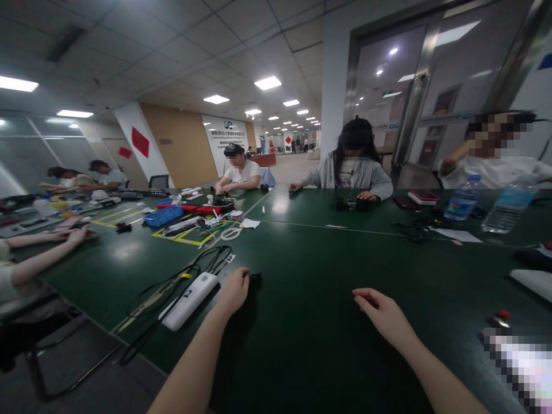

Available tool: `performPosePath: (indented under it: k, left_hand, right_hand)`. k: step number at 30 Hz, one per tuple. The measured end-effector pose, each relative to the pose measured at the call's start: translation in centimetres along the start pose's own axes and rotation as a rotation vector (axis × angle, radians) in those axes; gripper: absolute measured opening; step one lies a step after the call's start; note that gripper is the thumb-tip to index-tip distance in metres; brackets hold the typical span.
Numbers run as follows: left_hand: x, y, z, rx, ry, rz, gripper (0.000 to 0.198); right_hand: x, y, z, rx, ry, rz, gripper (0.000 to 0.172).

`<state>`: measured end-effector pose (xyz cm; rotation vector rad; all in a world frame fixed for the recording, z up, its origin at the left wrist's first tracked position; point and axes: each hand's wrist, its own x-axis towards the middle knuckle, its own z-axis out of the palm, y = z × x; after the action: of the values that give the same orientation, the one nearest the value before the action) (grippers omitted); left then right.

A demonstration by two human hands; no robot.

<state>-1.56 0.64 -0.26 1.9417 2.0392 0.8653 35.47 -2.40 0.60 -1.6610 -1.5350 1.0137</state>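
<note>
My left hand [233, 292] is closed on a small black object [255, 280] just above the green table [302, 345]. Its kind is hard to make out, since the fingers cover part of it. Close beside that hand, on its left, lies a white power bank-like box [190, 302] marked "2", with black cables [172, 282] around it. My right hand [382, 315] hovers over the table farther right, fingers loosely bent and nothing visible in them.
A blue tray [164, 216], a white cable coil [230, 234] and tools lie ahead on the left. Water bottles [462, 198] and cables stand at the right. A blurred bright screen [521, 368] is near right. Several people sit around the table.
</note>
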Motion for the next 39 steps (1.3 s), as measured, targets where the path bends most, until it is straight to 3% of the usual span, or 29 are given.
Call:
performPosePath:
  k: [7,10,21,31,39]
  left_hand:
    - [-0.4,-0.4,-0.1,-0.036,-0.065,0.043,0.03]
    - [-0.5,-0.3,-0.1,-0.053,-0.044,0.039,0.03]
    - [-0.5,0.1,0.7,-0.087,0.003,-0.095,0.029]
    - [-0.8,0.7,0.2,-0.112,-0.044,-0.075,0.028]
    - [-0.7,0.0,0.7,-0.191,-0.041,-0.051,0.027]
  right_hand:
    - [1.0,0.8,-1.3,0.559,0.055,0.149,0.031]
    - [1.2,1.2,-1.6,0.683,0.041,0.173,0.029]
    - [1.1,0.8,-1.8,0.679,0.036,0.218,0.027]
    - [0.9,0.6,-2.0,0.708,0.051,0.229,0.025]
    - [1.5,1.9,-3.7,0.786,0.195,0.242,0.02]
